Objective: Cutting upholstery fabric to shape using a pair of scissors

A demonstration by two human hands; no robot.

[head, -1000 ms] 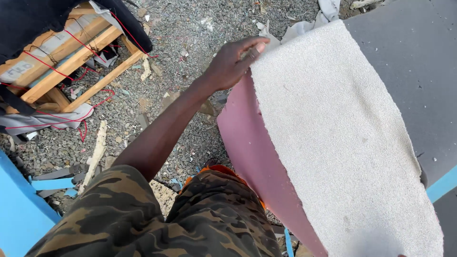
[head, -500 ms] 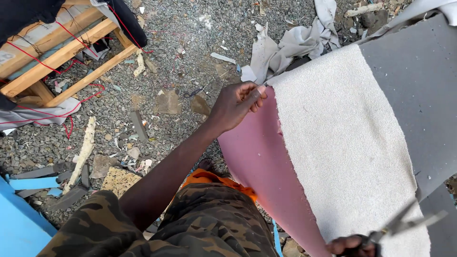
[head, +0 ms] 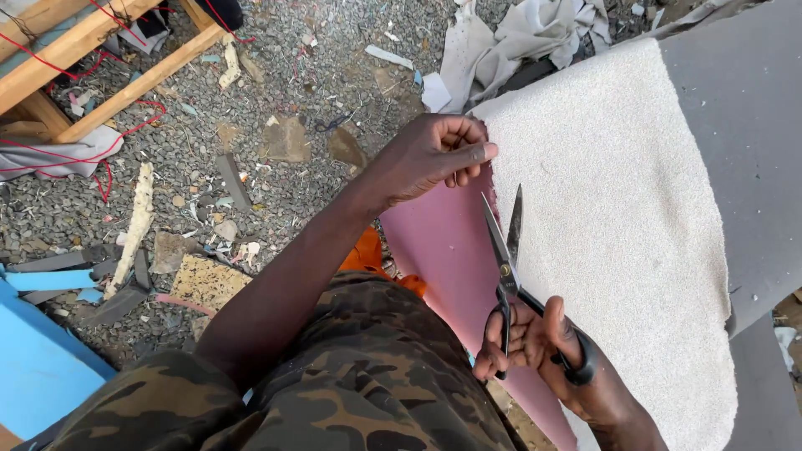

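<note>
Left hand [head: 430,159] pinching top edge of pink-backed beige fabric sheet [head: 618,225] draped over grey surface [head: 752,125]. Right hand [head: 539,342] closed through handles of black scissors [head: 505,250], blades parted, pointing up along fabric edge toward left hand, just below it.

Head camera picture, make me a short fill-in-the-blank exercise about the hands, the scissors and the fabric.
1. The right hand holds a pair of black ____.
2. The left hand grips the edge of the fabric sheet, whose underside is coloured ____.
3. The blades stand ____, their tips apart.
4. The wooden frame lies on the ____ ground.

Missing words: scissors; pink; open; gravel
</note>
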